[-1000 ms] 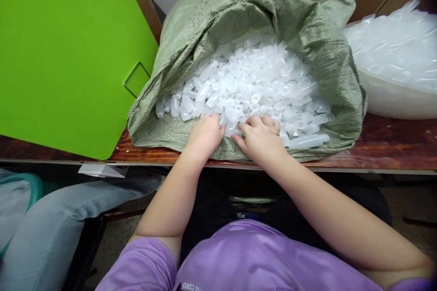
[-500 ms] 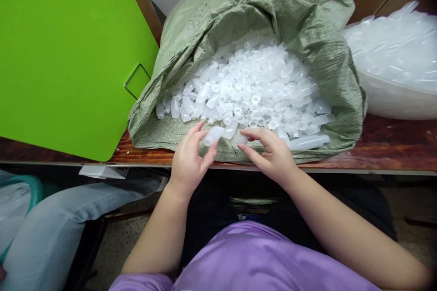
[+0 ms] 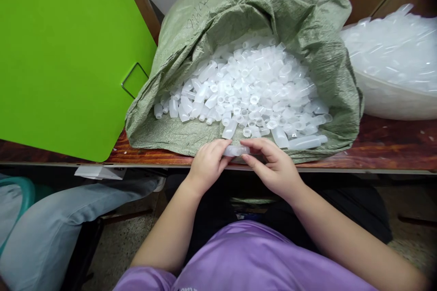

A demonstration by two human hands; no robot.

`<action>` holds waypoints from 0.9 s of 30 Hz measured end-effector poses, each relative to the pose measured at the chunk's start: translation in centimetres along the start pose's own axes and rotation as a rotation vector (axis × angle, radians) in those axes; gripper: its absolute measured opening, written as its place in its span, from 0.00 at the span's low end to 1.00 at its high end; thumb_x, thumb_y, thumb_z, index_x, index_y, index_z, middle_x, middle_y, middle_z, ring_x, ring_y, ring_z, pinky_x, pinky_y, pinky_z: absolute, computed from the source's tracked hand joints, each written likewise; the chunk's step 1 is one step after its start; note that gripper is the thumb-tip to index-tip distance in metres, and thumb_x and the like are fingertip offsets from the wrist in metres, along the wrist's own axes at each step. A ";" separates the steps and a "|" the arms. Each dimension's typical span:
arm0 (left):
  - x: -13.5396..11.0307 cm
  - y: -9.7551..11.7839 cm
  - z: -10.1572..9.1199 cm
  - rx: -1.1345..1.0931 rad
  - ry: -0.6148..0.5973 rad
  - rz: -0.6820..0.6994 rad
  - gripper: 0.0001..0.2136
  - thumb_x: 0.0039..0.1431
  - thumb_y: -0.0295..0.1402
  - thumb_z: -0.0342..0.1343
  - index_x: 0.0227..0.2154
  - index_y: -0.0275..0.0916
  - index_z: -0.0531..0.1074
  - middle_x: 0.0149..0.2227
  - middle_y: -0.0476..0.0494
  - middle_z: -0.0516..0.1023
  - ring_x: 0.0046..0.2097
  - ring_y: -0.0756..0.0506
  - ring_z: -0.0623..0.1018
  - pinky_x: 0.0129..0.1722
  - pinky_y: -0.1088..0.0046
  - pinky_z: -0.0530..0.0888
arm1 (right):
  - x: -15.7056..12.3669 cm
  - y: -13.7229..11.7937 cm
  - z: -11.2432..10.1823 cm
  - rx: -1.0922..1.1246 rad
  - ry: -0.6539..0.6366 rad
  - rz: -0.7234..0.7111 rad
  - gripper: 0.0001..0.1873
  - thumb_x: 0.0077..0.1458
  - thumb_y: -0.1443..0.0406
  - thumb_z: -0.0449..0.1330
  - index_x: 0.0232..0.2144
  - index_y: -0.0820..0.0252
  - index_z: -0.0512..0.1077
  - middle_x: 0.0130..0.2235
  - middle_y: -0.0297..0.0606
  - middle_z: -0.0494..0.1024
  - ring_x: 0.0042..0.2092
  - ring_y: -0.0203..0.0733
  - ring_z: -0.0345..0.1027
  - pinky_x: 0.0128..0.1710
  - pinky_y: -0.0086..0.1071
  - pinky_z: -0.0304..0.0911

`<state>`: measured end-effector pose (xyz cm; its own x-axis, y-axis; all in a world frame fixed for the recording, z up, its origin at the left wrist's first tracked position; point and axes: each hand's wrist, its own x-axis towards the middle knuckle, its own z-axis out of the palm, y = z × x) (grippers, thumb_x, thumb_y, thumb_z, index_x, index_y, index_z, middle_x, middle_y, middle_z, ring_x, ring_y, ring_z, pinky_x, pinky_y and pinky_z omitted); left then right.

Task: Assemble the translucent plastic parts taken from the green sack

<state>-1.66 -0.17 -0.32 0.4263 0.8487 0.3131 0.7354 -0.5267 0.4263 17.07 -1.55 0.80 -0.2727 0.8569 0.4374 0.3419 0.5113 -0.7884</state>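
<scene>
My left hand [image 3: 209, 164] pinches a small translucent white plastic tube [image 3: 235, 150] between thumb and fingertips at the front edge of the sack. My right hand [image 3: 276, 168] is closed in a pinch at the tube's right end, around a small clear plastic piece that its fingers partly hide. Whether the two pieces are joined, I cannot tell. Just beyond my fingers, a heap of similar translucent tubes [image 3: 252, 86] spills from the mouth of a green woven sack [image 3: 205, 13] lying on its side.
At the right, a translucent tub [image 3: 392, 93] is heaped with clear plastic pieces. A bright green panel [image 3: 68, 54] with a wire handle stands on the left of the brown table [image 3: 392, 141]. Below left are a person's jeans-clad leg [image 3: 58, 227] and a teal basin [image 3: 29, 195].
My left hand has taken hold of a tube from the sack's front edge and moved right and nearer me. The tube now meets my right hand's fingertips.
</scene>
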 end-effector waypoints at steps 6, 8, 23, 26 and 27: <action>-0.4 0.8 -1.0 0.034 -0.054 0.078 0.11 0.61 0.37 0.47 0.40 0.36 0.68 0.37 0.41 0.74 0.41 0.45 0.71 0.44 0.67 0.65 | -0.2 -0.3 -1.8 -0.107 -0.097 -0.262 0.17 0.56 0.72 0.55 0.48 0.55 0.67 0.45 0.41 0.74 0.46 0.38 0.69 0.46 0.34 0.66; -0.6 1.8 -2.0 0.067 -0.105 0.082 0.15 0.58 0.45 0.49 0.32 0.36 0.70 0.30 0.43 0.74 0.37 0.45 0.70 0.42 0.66 0.64 | -0.7 -0.8 -2.8 -0.130 -0.179 -0.363 0.19 0.56 0.73 0.54 0.49 0.54 0.67 0.46 0.41 0.74 0.47 0.38 0.69 0.45 0.33 0.67; -2.2 3.9 -1.5 -0.920 -1.123 -0.603 0.17 0.34 0.45 0.64 0.20 0.36 0.68 0.19 0.55 0.60 0.22 0.55 0.58 0.22 0.78 0.57 | -4.3 -2.2 -4.8 -0.046 -0.551 -0.387 0.18 0.59 0.70 0.51 0.51 0.53 0.67 0.47 0.40 0.76 0.49 0.39 0.69 0.47 0.31 0.67; -2.1 4.3 -1.5 -0.798 -1.080 -0.584 0.11 0.37 0.38 0.62 0.21 0.37 0.69 0.20 0.55 0.62 0.23 0.55 0.60 0.22 0.79 0.58 | -4.8 -2.0 -4.4 -0.063 -0.534 -0.292 0.16 0.58 0.68 0.53 0.49 0.55 0.69 0.43 0.41 0.77 0.43 0.37 0.72 0.41 0.28 0.69; -2.2 4.5 -1.5 -0.741 -1.057 -0.576 0.09 0.37 0.36 0.60 0.20 0.37 0.68 0.20 0.56 0.62 0.22 0.55 0.60 0.21 0.79 0.58 | -5.1 -1.9 -4.0 -0.065 -0.509 -0.223 0.14 0.57 0.66 0.54 0.47 0.58 0.70 0.39 0.41 0.78 0.39 0.36 0.73 0.37 0.27 0.69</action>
<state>-0.08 -4.46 2.14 0.5969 0.4119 -0.6886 0.6368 0.2788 0.7188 21.41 -6.61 1.83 -0.7393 0.5958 0.3137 0.2764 0.6933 -0.6655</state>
